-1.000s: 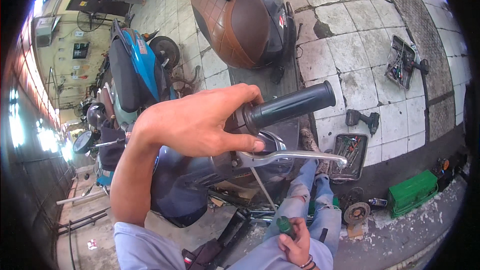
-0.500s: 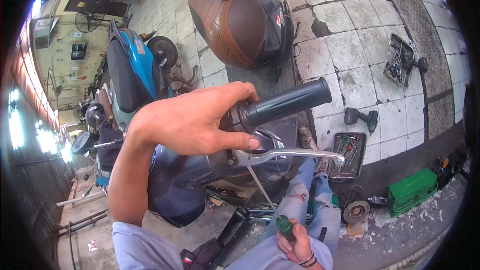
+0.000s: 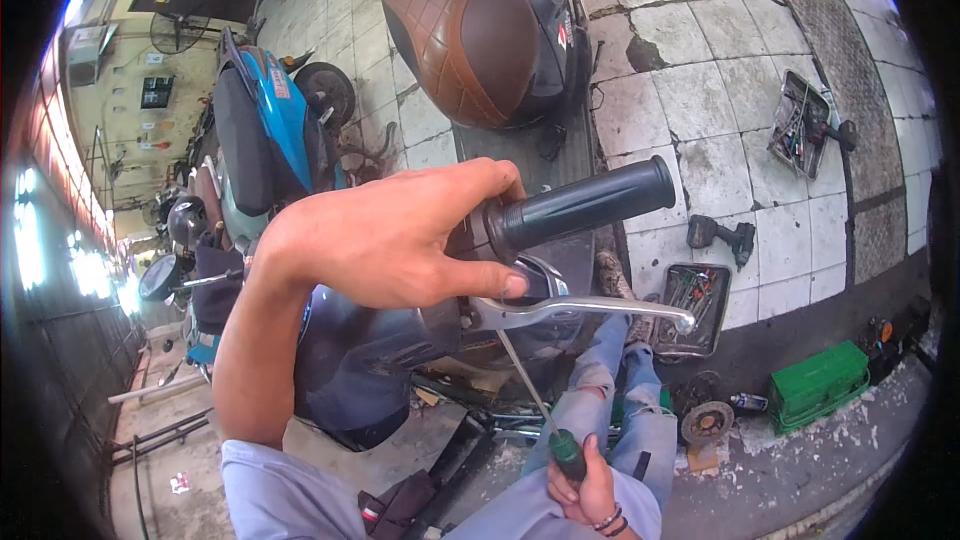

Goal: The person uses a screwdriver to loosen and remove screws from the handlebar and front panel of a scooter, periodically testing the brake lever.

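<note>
My left hand (image 3: 385,250) wraps over the dark control housing of a scooter handlebar, closed around it, with the thumb lying near the base of the lever. Beyond the fingers, a black rubber grip (image 3: 590,208) sticks out to the right. A silver brake lever (image 3: 600,308) runs below that grip. Down at the lower middle, my right hand (image 3: 590,495) is closed on the green handle of a screwdriver (image 3: 566,455). Its thin shaft slants up to the underside of the lever's base. The tip is hidden there.
A brown quilted scooter seat (image 3: 465,35) stands ahead, with a blue scooter (image 3: 275,130) at left. On the right floor lie a power drill (image 3: 722,238), a tool tray (image 3: 722,312), another tray (image 3: 775,140), a brake disc (image 3: 707,423) and a green box (image 3: 820,388).
The grip and lever have shifted slightly right in the picture. My right hand's thumb now lies straighter along the screwdriver handle. Both holds stay the same.
</note>
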Tool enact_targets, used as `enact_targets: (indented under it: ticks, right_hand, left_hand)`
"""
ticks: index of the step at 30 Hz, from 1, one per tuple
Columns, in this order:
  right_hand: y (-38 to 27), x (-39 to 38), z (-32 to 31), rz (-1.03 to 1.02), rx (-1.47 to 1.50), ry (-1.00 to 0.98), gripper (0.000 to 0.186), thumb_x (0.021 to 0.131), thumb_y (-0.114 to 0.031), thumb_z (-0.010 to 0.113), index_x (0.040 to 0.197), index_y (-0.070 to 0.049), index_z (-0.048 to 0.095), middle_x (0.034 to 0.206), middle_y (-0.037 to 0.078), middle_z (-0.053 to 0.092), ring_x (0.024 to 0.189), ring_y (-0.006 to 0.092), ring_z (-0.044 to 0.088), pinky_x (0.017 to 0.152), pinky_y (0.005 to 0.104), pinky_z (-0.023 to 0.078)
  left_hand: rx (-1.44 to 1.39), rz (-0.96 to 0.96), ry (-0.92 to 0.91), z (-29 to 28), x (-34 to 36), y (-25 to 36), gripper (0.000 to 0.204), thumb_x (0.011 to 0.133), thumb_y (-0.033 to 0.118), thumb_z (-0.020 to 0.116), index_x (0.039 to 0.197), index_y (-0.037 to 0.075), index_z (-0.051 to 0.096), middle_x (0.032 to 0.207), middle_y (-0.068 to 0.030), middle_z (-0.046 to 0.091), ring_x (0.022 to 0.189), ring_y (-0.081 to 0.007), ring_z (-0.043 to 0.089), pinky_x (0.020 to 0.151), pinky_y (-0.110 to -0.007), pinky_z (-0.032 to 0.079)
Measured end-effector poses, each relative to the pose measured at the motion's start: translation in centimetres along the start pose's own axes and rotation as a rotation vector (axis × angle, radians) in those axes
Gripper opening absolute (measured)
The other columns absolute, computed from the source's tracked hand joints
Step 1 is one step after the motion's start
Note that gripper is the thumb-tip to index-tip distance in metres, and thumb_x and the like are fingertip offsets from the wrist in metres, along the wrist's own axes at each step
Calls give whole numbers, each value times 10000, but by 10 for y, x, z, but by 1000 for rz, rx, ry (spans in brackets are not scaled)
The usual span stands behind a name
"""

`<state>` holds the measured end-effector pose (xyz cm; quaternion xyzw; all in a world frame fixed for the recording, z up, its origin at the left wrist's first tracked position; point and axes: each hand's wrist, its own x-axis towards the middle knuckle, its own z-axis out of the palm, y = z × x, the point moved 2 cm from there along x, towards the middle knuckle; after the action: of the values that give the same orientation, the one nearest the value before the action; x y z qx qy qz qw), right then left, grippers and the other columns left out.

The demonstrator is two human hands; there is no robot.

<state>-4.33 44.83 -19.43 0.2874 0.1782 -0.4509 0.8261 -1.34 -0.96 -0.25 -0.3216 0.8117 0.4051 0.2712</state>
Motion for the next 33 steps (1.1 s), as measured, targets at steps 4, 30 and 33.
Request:
enact_targets:
  ticks: [4,30,33]
  right_hand:
    - [-8,6,45,-289,-138,243,631,1050,-670,597,1220,-63,621,799,74,598,467,99,349,448,280,306]
    - [-71,-10,-17,-170,-403,-134,437,999,-290,759,1284,-8,586,951,158,700,773,197,630,682,314,491]
    - [-117,-24,-5,-370,-459,92,360,851,-148,807,1113,-40,585,913,159,683,845,242,663,773,378,532]
  left_hand:
    - [14,18,-1,1,2,1,633,963,413,843,1335,-11,556,1072,-190,654,993,-328,660,854,-442,521]
    - [-50,104,24,-5,1,-12,953,889,502,877,1571,-4,444,1423,-236,629,1312,-371,637,1111,-462,520]
    - [-330,81,85,-15,2,-32,891,999,537,726,1643,15,397,1564,-220,556,1473,-349,514,1230,-488,429]
